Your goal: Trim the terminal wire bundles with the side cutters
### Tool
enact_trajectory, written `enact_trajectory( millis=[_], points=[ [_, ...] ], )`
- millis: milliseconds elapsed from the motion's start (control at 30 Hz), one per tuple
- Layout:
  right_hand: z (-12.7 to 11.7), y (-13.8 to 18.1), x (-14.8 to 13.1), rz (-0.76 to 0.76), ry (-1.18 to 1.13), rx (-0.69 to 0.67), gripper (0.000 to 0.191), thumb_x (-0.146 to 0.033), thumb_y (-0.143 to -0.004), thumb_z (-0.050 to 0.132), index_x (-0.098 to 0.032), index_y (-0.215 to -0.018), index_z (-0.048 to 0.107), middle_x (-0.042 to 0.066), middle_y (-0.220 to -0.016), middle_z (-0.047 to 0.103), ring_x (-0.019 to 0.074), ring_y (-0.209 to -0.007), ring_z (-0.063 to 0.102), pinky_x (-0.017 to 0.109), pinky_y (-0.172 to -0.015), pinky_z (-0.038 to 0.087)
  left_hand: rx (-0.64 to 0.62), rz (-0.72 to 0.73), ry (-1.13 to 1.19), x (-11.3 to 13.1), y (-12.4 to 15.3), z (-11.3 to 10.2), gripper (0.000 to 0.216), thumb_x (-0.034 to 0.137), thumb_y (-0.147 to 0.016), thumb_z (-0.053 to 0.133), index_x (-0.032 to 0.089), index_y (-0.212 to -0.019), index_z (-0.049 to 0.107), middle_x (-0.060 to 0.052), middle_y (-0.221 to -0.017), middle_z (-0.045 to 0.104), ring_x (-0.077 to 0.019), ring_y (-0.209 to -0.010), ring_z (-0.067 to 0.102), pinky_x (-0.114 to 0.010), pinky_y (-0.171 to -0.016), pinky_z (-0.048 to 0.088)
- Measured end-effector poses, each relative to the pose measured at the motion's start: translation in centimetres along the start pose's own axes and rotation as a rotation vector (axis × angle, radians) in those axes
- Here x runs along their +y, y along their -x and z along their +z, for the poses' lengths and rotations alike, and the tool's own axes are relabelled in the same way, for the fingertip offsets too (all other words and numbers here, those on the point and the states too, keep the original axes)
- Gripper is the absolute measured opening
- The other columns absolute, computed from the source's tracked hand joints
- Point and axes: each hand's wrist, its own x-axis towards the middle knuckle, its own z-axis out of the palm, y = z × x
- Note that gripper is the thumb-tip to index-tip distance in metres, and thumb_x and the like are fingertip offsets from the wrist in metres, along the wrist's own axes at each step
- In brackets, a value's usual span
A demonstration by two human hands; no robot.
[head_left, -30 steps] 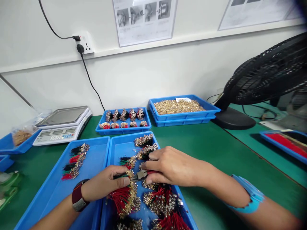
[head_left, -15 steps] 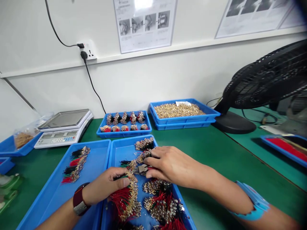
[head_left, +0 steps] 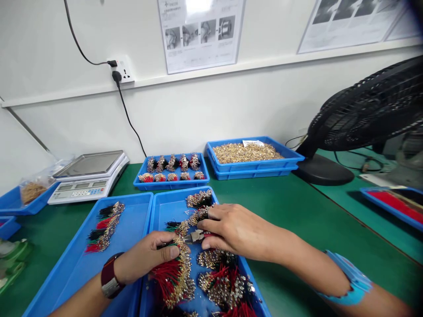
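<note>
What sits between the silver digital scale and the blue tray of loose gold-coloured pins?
The head view shows a blue plastic tray holding bundled red and black wires with metal terminals.

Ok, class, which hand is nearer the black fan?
Right. The right hand is over the blue tray, toward the black fan; the left hand is farther away, at that tray's opposite edge.

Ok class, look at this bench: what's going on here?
A person is working with bare hands at a green bench. The left hand grips a bundle of red and black wires with metal terminals over a blue tray. The right hand holds small pliers beside that bundle. More wire bundles lie in this tray and the one beside it. Loose brass terminals fill a tray farther back.
</note>
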Motion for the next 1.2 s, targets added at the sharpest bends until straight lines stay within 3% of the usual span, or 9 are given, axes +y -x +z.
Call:
enact_trajectory(
  millis=[133,367,700,1200],
  points=[
    [0.10,-0.05,0.10,-0.007,-0.023,-0.018,0.049,-0.059,-0.107,0.037,-0.018,-0.098,0.063,0.005,-0.082,0.061,0.0190,-0.074,0.052,0.034,-0.065,0.033,0.044,-0.001,-0.030,-0.31,-0.04,0.09,0.048,0.062,-0.089,0.067,0.016,-0.097,0.076,-0.005,-0.090,0.071,-0.0212,-0.085,0.062,-0.032,-0.084,0.047],
    [-0.18,0.10,-0.19,0.016,-0.001,-0.059,0.044,-0.057,-0.106,0.041,-0.020,-0.091,0.059,0.002,-0.075,0.057,0.0170,-0.068,0.048,0.033,-0.060,0.027,0.139,-0.035,-0.103,-0.74,-0.13,0.26,0.048,0.063,-0.093,0.062,0.017,-0.093,0.071,0.000,-0.074,0.060,-0.0137,-0.062,0.048,-0.025,-0.060,0.039],
    [-0.17,0.09,-0.17,-0.019,0.023,0.062,0.054,-0.060,-0.107,0.033,-0.018,-0.099,0.065,0.004,-0.080,0.058,0.0179,-0.071,0.047,0.033,-0.063,0.029,0.023,-0.013,0.081,-0.42,0.07,-0.44,0.043,0.057,-0.088,0.073,0.015,-0.093,0.067,0.000,-0.083,0.063,-0.0143,-0.075,0.053,-0.027,-0.074,0.038],
    [0.23,-0.05,-0.28,-0.037,0.028,0.067,0.056,-0.060,-0.107,0.031,-0.018,-0.111,0.067,0.005,-0.082,0.059,0.0188,-0.071,0.048,0.034,-0.064,0.031,-0.016,-0.023,0.199,-0.49,0.19,-0.30,0.044,0.055,-0.083,0.080,0.015,-0.090,0.063,0.000,-0.082,0.063,-0.0130,-0.074,0.055,-0.026,-0.072,0.039]
  ],
)
